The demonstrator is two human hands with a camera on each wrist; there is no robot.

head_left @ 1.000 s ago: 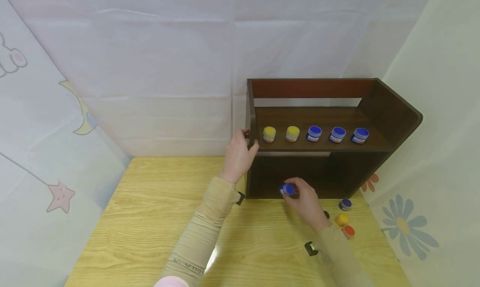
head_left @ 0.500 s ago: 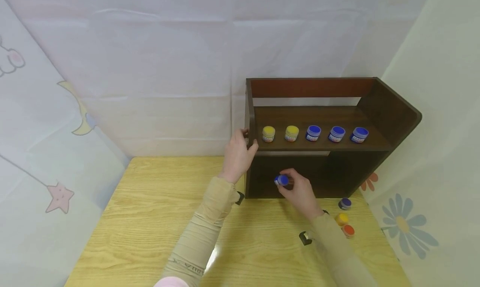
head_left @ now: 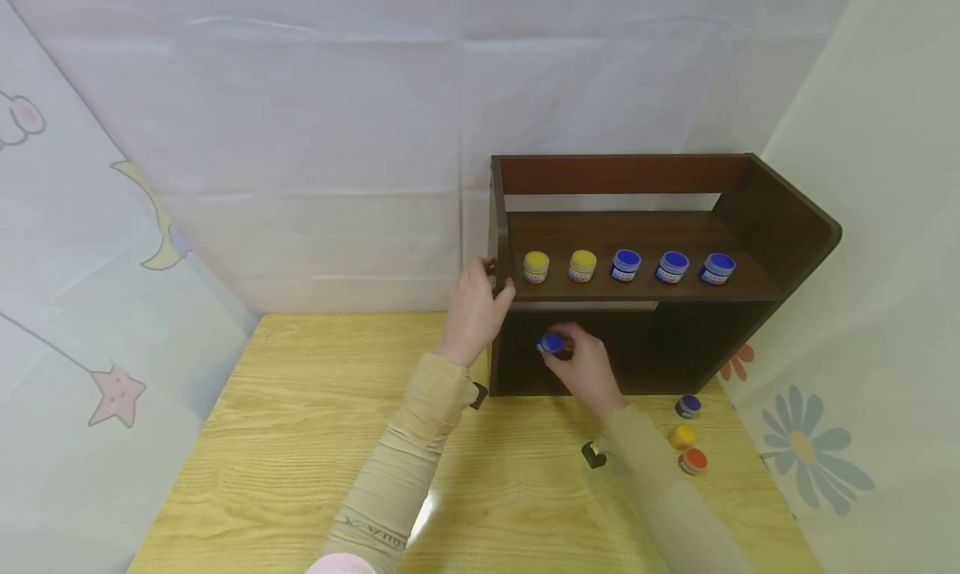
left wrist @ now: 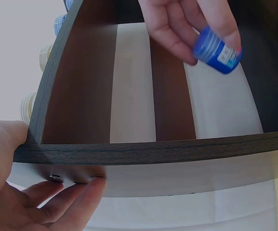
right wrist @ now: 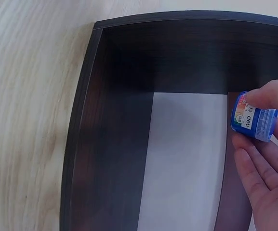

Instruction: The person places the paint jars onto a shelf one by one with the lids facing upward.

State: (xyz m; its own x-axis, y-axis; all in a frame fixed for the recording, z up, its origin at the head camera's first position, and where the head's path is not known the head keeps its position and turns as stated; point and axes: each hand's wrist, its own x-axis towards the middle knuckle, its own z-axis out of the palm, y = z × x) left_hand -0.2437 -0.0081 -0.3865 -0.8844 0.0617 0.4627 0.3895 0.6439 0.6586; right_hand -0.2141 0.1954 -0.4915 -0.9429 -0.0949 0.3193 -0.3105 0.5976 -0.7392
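Observation:
My right hand (head_left: 587, 369) pinches a small blue paint jar (head_left: 551, 343) between thumb and fingers, in front of the lower compartment of a dark brown shelf (head_left: 637, 301). The right wrist view shows the printed label on the blue paint jar (right wrist: 249, 117), which is tilted on its side. My left hand (head_left: 474, 311) grips the shelf's left side panel, thumb at the front edge and fingers on the outer face, as the left wrist view shows. On the upper board stand two yellow paint jars (head_left: 582, 267) and three blue paint jars (head_left: 626, 266) in a row.
A dark purple-lidded jar (head_left: 688, 406), a yellow-orange jar (head_left: 682, 437) and a red-orange jar (head_left: 693, 461) stand on the wooden table (head_left: 315, 441), right of my right forearm. Pale cloth (head_left: 300, 141) hangs behind the shelf and on both sides.
My right hand has moved up and to the left with the blue paint jar, from near the shelf's bottom edge to higher before the lower compartment. My left hand has stayed on the side panel.

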